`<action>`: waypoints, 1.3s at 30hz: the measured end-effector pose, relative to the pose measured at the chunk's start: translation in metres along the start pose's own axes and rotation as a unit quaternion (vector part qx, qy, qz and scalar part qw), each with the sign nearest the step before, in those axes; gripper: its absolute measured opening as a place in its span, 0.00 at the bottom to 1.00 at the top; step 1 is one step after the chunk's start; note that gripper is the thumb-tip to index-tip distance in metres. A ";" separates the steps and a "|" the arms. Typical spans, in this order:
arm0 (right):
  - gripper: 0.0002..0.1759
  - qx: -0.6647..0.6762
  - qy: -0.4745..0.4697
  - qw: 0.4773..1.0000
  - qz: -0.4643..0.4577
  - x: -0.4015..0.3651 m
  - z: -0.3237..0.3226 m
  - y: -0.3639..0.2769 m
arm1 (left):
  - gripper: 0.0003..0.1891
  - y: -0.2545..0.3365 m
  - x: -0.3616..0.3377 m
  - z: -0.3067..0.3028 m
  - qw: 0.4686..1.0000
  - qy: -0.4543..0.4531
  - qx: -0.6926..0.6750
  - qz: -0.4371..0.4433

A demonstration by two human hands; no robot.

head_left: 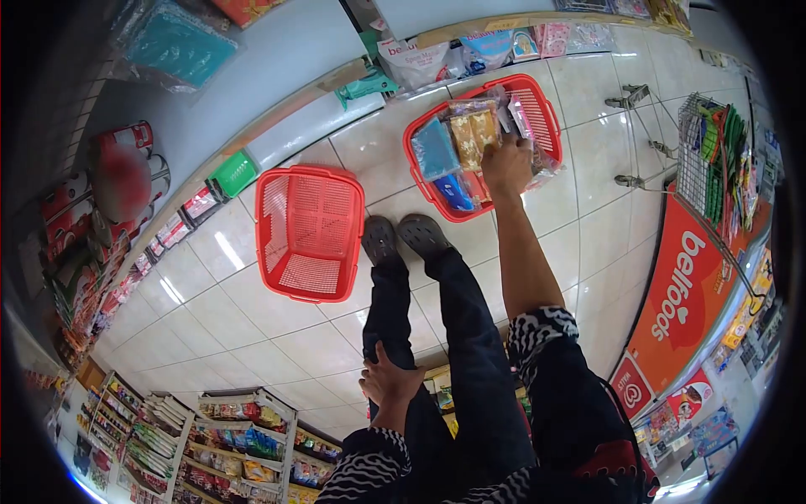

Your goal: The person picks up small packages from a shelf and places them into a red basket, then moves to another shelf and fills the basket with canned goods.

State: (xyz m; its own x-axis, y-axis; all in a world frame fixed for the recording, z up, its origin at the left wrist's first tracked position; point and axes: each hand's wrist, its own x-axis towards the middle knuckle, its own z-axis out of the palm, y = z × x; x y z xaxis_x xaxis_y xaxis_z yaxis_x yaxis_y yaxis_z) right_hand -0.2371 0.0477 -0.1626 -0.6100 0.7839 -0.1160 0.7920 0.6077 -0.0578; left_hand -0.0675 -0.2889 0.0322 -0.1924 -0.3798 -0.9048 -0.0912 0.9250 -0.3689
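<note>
A red basket (pixel 432 195) on the tiled floor holds wrapped packets: a light blue one (pixel 436 149), gold patterned ones (pixel 467 141) and a dark blue one (pixel 454 192). My right hand (pixel 507 166) reaches into this basket beside the gold packets, fingers bent down among the goods; what they hold, if anything, is hidden. My left hand (pixel 391 378) rests on my left knee with its fingers apart, holding nothing. Left of my feet stands a second red basket (pixel 309 220) with nothing visible inside.
Low shelves with packaged goods (pixel 413 63) curve along the top and left. A green container (pixel 234 174) sits on the shelf edge. To the right are a wire rack (pixel 695 160) on metal legs and a red-orange freezer (pixel 684 277). Snack shelves (pixel 239 445) stand behind me.
</note>
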 end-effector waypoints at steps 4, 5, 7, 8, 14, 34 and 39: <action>0.15 0.089 0.094 0.991 -0.027 -0.029 -0.028 -0.038 | 0.63 -0.003 0.001 0.004 1.000 0.011 -0.008 0.019; 0.13 0.154 0.100 0.980 -0.081 -0.037 -0.036 -0.052 | 0.62 0.000 -0.001 0.001 1.000 0.002 -0.013 0.003; 0.12 0.222 0.110 0.960 -0.131 -0.049 -0.054 -0.084 | 0.62 -0.005 0.004 0.007 1.000 -0.008 -0.010 0.013; 0.11 0.289 0.131 0.933 -0.169 -0.055 -0.064 -0.102 | 0.62 -0.005 0.004 0.007 1.000 -0.007 -0.013 0.013; 0.11 0.449 0.262 0.816 -0.254 -0.019 -0.140 -0.225 | 0.61 -0.007 0.005 0.012 1.000 -0.013 -0.025 0.008; 0.09 0.593 0.186 0.777 -0.097 -0.027 -0.125 -0.124 | 0.64 -0.006 0.002 0.014 0.999 -0.020 -0.048 0.002; 0.09 0.512 0.160 0.835 0.123 -0.075 -0.042 0.017 | 0.65 -0.008 0.001 0.012 0.999 -0.011 -0.045 -0.005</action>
State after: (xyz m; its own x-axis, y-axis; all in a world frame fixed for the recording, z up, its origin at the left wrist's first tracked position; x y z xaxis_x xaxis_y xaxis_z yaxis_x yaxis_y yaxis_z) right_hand -0.1792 0.0049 -0.1136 -0.2721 0.9622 0.0120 0.4009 0.1247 -0.9076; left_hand -0.0548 -0.2970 0.0317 -0.1703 -0.3872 -0.9061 -0.1802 0.9163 -0.3577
